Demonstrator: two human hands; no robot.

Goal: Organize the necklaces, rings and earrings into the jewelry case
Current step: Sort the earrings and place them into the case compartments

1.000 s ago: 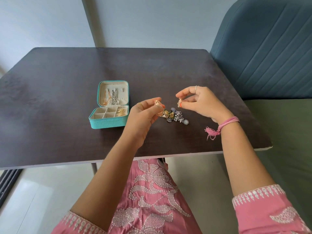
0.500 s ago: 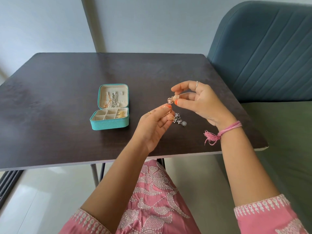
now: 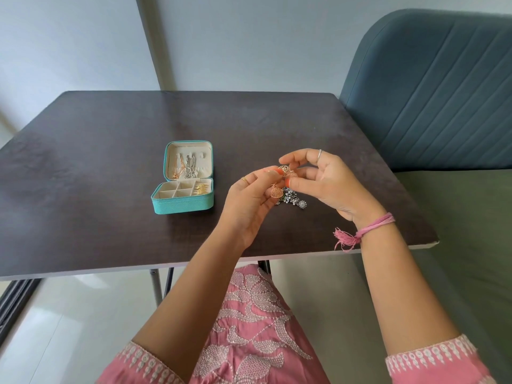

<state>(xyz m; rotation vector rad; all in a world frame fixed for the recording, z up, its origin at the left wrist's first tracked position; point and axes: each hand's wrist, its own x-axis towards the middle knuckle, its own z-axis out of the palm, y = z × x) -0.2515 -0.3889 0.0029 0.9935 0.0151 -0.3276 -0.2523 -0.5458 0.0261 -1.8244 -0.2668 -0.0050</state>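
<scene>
Head view: looks down over a dark worktop (image 3: 110,206) at two hands meeting above a small heap of jewelry.
Thing in hand: pair of rose-gold bell earrings; lower earring (image 3: 276,192) hangs dome-down, long axis near vertical; upper earring (image 3: 286,171) sits just above and to its right, tilt too small to read.
Where held: both lifted off the worktop, above and just left of the loose pile (image 3: 293,200) of silver flower pieces lying on the worktop.
Left grip: left hand (image 3: 249,203), palm up, thumb and forefinger pinching at the top of the lower earring; remaining fingers loosely curled beneath it.
Right grip: right hand (image 3: 327,184), thumb and forefinger pinching the upper earring; other fingers fanned upward.
Hands to each other: fingertips nearly touching, earrings close together; whether hooked to one another cannot be told.
Way to the case: jewelry case (image 3: 184,182) lies to the left of both grips, open, lid tilted back; well apart from the earrings.
Nearer hand: left, by a clear margin; judged the likelier one to carry across.
Case contents: chains hanging in the lid; gold pieces in the right-hand tray compartment; other compartments look bare.
Arm pose: both forearms raised from the near edge, converging; right wrist with a pink thread band (image 3: 368,231).
Step judged: pairing or separating the earrings before stowing.
</scene>
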